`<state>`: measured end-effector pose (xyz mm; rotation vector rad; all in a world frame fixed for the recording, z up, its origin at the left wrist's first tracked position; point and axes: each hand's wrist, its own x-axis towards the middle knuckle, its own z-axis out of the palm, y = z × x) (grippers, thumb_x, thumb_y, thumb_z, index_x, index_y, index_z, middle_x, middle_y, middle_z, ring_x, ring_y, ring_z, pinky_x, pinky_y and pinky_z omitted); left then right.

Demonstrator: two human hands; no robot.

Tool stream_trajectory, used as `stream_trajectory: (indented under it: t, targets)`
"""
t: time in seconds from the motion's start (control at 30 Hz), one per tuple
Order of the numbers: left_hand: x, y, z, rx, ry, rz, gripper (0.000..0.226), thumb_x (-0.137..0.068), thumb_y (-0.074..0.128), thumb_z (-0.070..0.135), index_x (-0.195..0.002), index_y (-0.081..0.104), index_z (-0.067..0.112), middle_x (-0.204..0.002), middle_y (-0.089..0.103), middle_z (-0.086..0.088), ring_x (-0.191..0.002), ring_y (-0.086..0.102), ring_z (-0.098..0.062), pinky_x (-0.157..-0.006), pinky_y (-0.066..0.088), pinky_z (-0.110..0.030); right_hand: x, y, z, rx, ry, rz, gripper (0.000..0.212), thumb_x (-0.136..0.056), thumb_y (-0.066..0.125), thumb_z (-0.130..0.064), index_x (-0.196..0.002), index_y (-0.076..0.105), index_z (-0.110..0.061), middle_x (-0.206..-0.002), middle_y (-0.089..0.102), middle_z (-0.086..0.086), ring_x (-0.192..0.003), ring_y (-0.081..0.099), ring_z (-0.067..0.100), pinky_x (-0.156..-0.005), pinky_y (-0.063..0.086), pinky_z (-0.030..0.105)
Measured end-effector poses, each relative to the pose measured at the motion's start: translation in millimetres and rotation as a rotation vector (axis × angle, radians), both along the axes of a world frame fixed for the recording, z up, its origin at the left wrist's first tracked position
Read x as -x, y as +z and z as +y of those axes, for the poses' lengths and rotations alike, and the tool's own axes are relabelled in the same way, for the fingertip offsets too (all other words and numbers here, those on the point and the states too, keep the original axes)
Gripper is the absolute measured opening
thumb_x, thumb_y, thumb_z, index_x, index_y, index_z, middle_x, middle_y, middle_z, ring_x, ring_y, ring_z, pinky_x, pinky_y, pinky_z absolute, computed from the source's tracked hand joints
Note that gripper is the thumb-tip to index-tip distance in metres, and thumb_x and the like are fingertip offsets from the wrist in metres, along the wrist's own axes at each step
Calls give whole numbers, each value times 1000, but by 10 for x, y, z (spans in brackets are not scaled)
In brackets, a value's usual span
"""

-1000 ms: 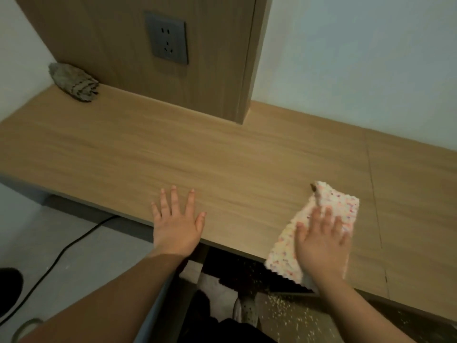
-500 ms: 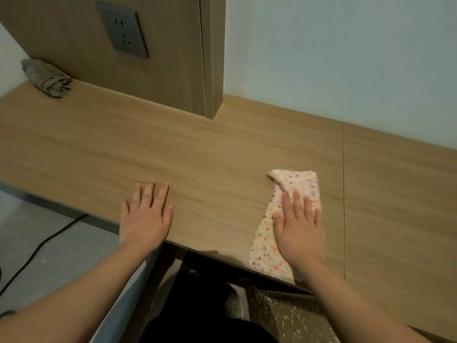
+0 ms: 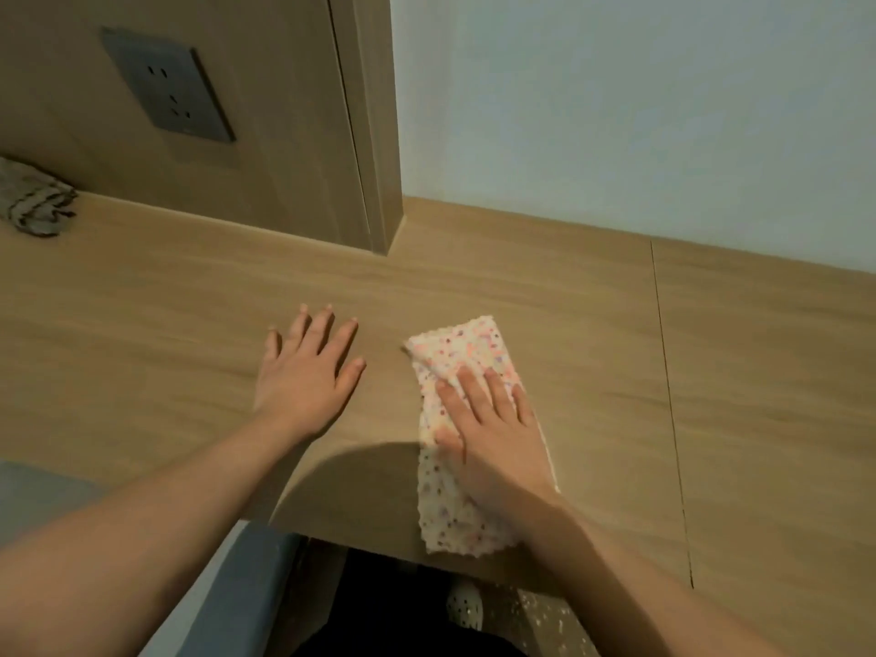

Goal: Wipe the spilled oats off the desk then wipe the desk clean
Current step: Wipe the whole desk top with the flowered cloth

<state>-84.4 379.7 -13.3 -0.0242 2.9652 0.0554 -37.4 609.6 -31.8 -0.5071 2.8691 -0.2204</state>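
A white cloth with coloured dots lies flat on the wooden desk, reaching from mid-desk to the front edge. My right hand presses on it with straight fingers. My left hand rests flat on the bare desk just left of the cloth, fingers spread. No oats show on the desk top. Pale oat grains lie scattered on the floor below the front edge.
A grey crumpled rag sits at the far left against a wooden upright panel that carries a dark wall socket. A seam crosses the desk on the right. The pale wall stands behind.
My right hand has slid the cloth away from the front edge toward the wall. My left hand has moved further onto the desk, closer to the cloth. The view has shifted right and nearer.
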Motion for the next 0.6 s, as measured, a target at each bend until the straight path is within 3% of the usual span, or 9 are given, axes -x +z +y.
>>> stream_trajectory:
  t: [0.07,0.2,0.27,0.37,0.4,0.53,0.6]
  targets:
    - [145,-26,-68,-17,-13,-19,57,-97,21,53,-150,13,34,-160,3,1,-146,-5,-22,-116,1,-48,340,-30,103,-62,-189,-9,59,-93,4,-51,-149,-2,-36,-158,-11,-6,-144,-15,19,-112,-15,39]
    - [274,-151,-158,-60,-16,-58,59,-95,20,57,-149,8,38,-160,-2,5,-146,-8,-19,-116,-3,-49,637,43,-33,-47,-471,-64,59,-97,11,-47,-149,-9,-30,-157,-16,0,-143,-19,25,-115,-11,46]
    - [275,-211,-176,-51,-11,-20,63,-91,13,62,-149,12,38,-159,3,5,-146,-4,-19,-115,-1,-49,502,6,-300,-16,-325,-46,60,-97,15,-48,-150,-4,-28,-157,-12,2,-144,-14,28,-115,-10,48]
    - [276,-210,-169,-65,-24,12,76,-81,2,65,-148,20,36,-158,14,2,-146,5,-23,-114,5,-51,272,7,-585,39,-8,36,55,-93,30,-46,-143,38,-23,-152,29,6,-140,24,33,-115,10,51]
    - [277,-208,-168,-52,-35,20,76,-81,1,64,-148,22,35,-158,17,0,-145,8,-24,-113,7,-52,324,6,-607,31,18,42,55,-93,30,-46,-141,42,-22,-151,34,6,-139,28,32,-114,12,50]
    - [279,-192,-175,-36,-32,17,79,-79,-3,63,-149,20,34,-158,15,0,-146,5,-24,-113,7,-50,939,-6,-553,-38,-68,12,58,-98,16,-49,-151,6,-27,-159,-5,-1,-145,-9,21,-114,-11,39]
    - [268,-193,-173,-50,-25,20,78,-78,-3,64,-149,16,36,-159,12,1,-146,3,-23,-114,4,-50,1303,-10,-577,-66,-204,-11,59,-98,13,-49,-151,-3,-27,-157,-13,-2,-143,-16,20,-114,-11,41]
